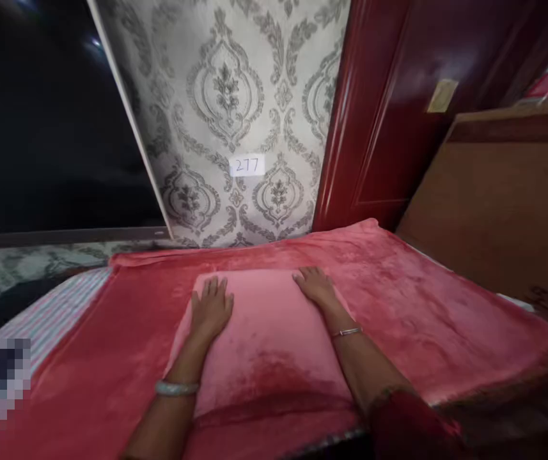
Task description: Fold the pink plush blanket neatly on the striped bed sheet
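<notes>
The person's left hand (211,308) lies flat, fingers spread, palm down on the near-left part of a pink pillow (266,342), holding nothing. The right hand (315,285) presses open and flat on the pillow's far right corner, also empty. The pillow sits between and under both hands, on a red fleece blanket (422,306). Left of the left hand shows a striped sheet (53,313). Beyond the hands, patterned wallpaper carries a label reading 277 (247,165).
</notes>
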A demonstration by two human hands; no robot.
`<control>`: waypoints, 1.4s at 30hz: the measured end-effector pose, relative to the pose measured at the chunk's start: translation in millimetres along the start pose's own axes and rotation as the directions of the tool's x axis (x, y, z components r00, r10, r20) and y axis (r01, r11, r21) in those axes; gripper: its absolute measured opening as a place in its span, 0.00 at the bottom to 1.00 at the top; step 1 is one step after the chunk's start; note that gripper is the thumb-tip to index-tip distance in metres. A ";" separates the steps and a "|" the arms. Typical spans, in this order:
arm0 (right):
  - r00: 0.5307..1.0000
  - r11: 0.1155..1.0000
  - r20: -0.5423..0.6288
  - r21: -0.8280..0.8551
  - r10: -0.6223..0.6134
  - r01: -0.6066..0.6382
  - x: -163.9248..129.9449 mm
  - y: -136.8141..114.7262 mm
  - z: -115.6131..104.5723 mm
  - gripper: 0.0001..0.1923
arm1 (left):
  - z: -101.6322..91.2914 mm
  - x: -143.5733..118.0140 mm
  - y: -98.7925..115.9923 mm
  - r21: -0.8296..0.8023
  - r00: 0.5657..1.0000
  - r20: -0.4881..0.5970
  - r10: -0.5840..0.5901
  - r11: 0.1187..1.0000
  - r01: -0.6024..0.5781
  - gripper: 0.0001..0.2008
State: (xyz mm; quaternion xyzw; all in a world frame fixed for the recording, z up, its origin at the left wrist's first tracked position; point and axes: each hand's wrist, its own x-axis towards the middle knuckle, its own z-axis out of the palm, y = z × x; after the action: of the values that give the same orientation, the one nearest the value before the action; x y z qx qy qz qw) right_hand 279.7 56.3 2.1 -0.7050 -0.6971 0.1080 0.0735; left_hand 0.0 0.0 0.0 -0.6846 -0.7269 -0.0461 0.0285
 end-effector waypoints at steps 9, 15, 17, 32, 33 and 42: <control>0.913 0.912 -0.036 -0.077 -0.406 0.403 -20.6 -97.1 -6.3 0.29 | -6.5 -1.2 0.9 -0.061 1.000 0.012 0.003 0.998 -0.003 0.30; 0.886 0.886 -0.050 0.010 -0.462 0.463 -19.1 -102.5 7.0 0.27 | -4.3 5.3 -1.3 -0.009 1.000 0.020 -0.002 1.000 0.002 0.30; 0.944 0.946 -0.067 0.024 -0.322 0.324 -13.1 -69.0 2.4 0.25 | -2.8 7.2 -1.3 -0.004 1.000 0.020 0.008 1.000 -0.008 0.30; 0.993 0.986 -0.111 0.160 -0.024 0.042 -2.3 17.1 7.9 0.26 | 2.2 8.4 -0.8 0.004 1.000 -0.003 -0.006 1.000 0.006 0.30; 0.994 0.987 -0.110 0.156 -0.024 0.041 -3.2 17.2 7.9 0.25 | 1.2 7.2 0.2 0.004 1.000 -0.002 -0.007 1.000 0.007 0.30; 0.996 0.998 -0.087 0.060 -0.011 0.016 -13.6 4.4 -4.5 0.27 | -5.1 -3.0 2.5 -0.055 1.000 0.001 -0.007 0.998 0.007 0.31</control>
State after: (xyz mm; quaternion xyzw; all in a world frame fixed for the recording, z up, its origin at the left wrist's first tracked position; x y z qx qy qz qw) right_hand 285.1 42.9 6.0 -0.7017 -0.6944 0.0979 0.1256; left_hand 2.5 -3.4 4.8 -0.6827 -0.7276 -0.0659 0.0094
